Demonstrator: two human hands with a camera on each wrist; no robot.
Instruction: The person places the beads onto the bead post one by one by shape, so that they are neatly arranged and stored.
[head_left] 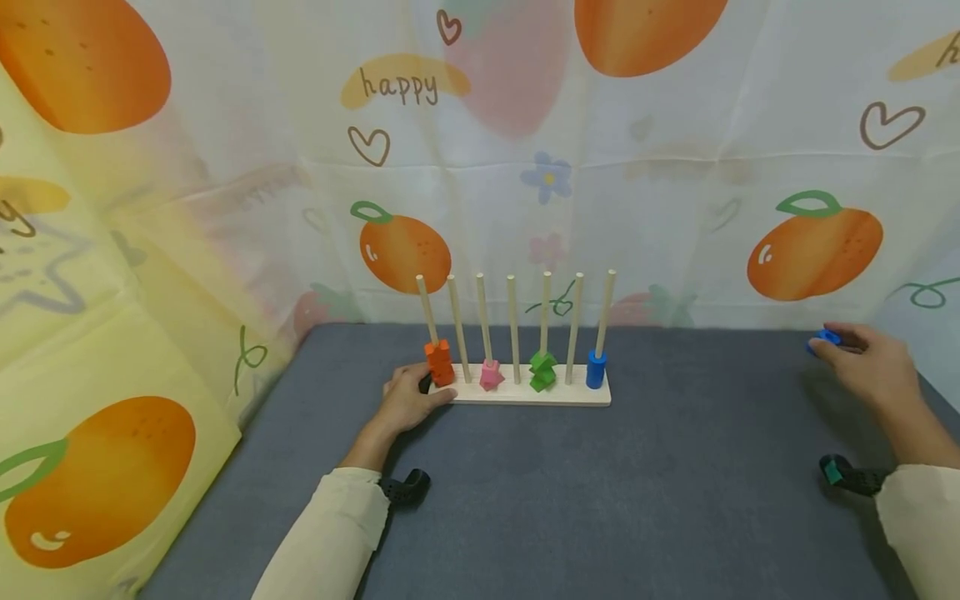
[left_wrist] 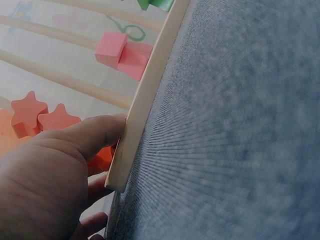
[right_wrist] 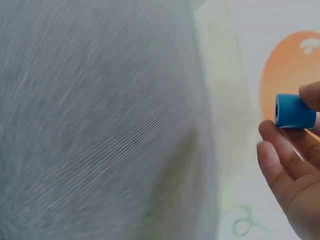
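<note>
A wooden peg stand (head_left: 525,397) with several upright pegs stands on the table. My left hand (head_left: 406,400) grips its left end, and in the left wrist view the thumb (left_wrist: 102,134) lies across the base. Orange star-shaped beads (head_left: 439,363) are stacked on the leftmost peg. Farther along sit a pink bead (head_left: 491,375), green beads (head_left: 542,372) and, on the rightmost peg, a blue cylindrical bead stack (head_left: 596,370). Far to the right, my right hand (head_left: 870,367) pinches a blue cylindrical bead (right_wrist: 295,111) above the table, its hole showing in the right wrist view.
A dark grey cloth (head_left: 622,500) covers the table. Behind it hangs a curtain (head_left: 667,200) printed with fruit and hearts, and a yellowish one (head_left: 97,333) hangs on the left. Each wrist carries a black camera mount (head_left: 408,487).
</note>
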